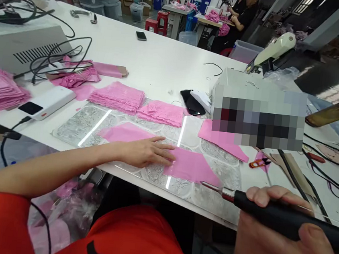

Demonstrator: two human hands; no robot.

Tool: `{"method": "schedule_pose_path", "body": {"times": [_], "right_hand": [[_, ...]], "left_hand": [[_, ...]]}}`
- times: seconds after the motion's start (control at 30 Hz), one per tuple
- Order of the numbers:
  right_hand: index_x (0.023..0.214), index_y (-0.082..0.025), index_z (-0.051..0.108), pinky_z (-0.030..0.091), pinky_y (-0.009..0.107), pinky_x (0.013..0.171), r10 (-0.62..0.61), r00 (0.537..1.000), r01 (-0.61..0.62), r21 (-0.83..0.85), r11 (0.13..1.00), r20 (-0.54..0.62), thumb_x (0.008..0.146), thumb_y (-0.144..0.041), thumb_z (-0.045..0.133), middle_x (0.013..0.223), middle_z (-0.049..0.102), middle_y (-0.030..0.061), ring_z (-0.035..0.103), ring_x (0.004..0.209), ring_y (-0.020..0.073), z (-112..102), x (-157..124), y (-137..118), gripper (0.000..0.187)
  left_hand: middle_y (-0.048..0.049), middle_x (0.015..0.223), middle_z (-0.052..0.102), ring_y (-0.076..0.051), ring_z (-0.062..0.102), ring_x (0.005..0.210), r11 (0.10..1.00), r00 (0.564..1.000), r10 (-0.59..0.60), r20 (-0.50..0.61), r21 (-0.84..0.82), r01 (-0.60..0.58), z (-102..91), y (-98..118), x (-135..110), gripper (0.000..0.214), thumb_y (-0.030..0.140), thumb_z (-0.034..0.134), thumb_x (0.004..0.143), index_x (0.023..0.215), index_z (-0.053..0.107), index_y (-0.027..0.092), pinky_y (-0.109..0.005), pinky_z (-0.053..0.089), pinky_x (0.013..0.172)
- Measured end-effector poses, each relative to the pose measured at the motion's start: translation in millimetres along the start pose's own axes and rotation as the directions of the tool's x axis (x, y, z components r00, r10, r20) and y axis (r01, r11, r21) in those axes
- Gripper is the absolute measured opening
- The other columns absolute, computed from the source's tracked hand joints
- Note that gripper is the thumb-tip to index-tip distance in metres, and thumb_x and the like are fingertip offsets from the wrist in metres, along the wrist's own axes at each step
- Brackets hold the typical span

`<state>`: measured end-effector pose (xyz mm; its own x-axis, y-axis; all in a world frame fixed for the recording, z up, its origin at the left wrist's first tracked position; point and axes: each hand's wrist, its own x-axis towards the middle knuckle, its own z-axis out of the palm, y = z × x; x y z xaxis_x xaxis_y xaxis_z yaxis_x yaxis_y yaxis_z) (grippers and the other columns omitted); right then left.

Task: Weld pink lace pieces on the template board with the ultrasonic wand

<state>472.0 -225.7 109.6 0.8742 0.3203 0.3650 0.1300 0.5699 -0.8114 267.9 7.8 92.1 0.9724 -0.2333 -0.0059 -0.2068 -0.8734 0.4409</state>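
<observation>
My left hand [147,152] lies flat with fingers spread on a pink fabric piece [194,166]. Under the wrist and palm, another part of pink fabric [126,131] shows; whether the two are one piece is hidden. In my right hand [286,228] is a black-handled tool [272,210] with a thin metal tip. That tip is at the slanted right end of the fabric; I cannot tell whether it touches. Beneath the fabric is a glossy grey patterned mat [149,177]. Behind my left hand sit a stack of pink lace pieces [118,96] and a smaller pink stack [161,112].
A pink piece [221,140] lies before a grey box [252,85] at right. Orange thread snips [259,163] and cables [330,154] are nearby. At left are a white power bank [52,102], another pink stack [0,93] and a vented box [29,43]. A person [241,21] sits beyond.
</observation>
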Motion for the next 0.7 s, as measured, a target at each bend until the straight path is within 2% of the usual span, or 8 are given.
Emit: {"method": "schedule_pose_path", "body": {"times": [0.2, 0.3, 0.53, 0.7], "right_hand": [[0.077, -0.017, 0.065, 0.042, 0.03, 0.042, 0.076, 0.97, -0.102, 0.102, 0.99, 0.232, 0.065, -0.036, 0.054, 0.069, 0.058, 0.0005, 0.051, 0.046, 0.0117, 33, -24, 16, 0.025], [0.079, -0.017, 0.065, 0.043, 0.03, 0.044, 0.063, 0.949, -0.105, 0.122, 0.987, 0.308, 0.068, -0.035, 0.053, 0.072, 0.056, 0.001, 0.052, 0.048, 0.0115, 47, -33, 25, 0.024], [0.081, -0.02, 0.064, 0.045, 0.029, 0.048, 0.075, 0.929, -0.116, 0.093, 0.989, 0.362, 0.07, -0.038, 0.054, 0.073, 0.055, 0.0, 0.053, 0.049, 0.0106, 60, -42, 35, 0.023], [0.081, -0.02, 0.064, 0.045, 0.029, 0.048, 0.083, 0.927, -0.118, 0.076, 0.99, 0.365, 0.07, -0.037, 0.053, 0.074, 0.055, -0.0004, 0.053, 0.049, 0.0104, 62, -43, 36, 0.023]], "left_hand": [[-0.0019, 0.144, 0.048, -0.023, 0.027, 0.143, 1.0, 0.999, -0.008, -0.046, -0.007, 0.008, 12.7, -1, -9, 0.058, 0.002, 0.043, 0.084, 0.134, 0.054, 0.028, -0.05, 0.007, 0.12], [-0.0018, 0.143, 0.049, -0.023, 0.029, 0.143, 1.0, 0.996, 0.001, -0.088, -0.007, -0.002, 17.8, -1, -12, 0.057, 0.002, 0.044, 0.084, 0.133, 0.056, 0.029, -0.049, 0.007, 0.12], [-0.0003, 0.141, 0.052, -0.022, 0.031, 0.142, 1.0, 0.991, -0.003, -0.133, -0.02, 0.001, 24.2, -2, -14, 0.054, 0.004, 0.044, 0.086, 0.13, 0.058, 0.033, -0.048, 0.008, 0.12], [-0.0015, 0.142, 0.05, -0.023, 0.029, 0.143, 0.999, 0.993, 0.018, -0.117, 0.029, -0.015, 26.4, -4, -14, 0.052, 0.004, 0.044, 0.087, 0.13, 0.058, 0.029, -0.048, 0.005, 0.12]]}}
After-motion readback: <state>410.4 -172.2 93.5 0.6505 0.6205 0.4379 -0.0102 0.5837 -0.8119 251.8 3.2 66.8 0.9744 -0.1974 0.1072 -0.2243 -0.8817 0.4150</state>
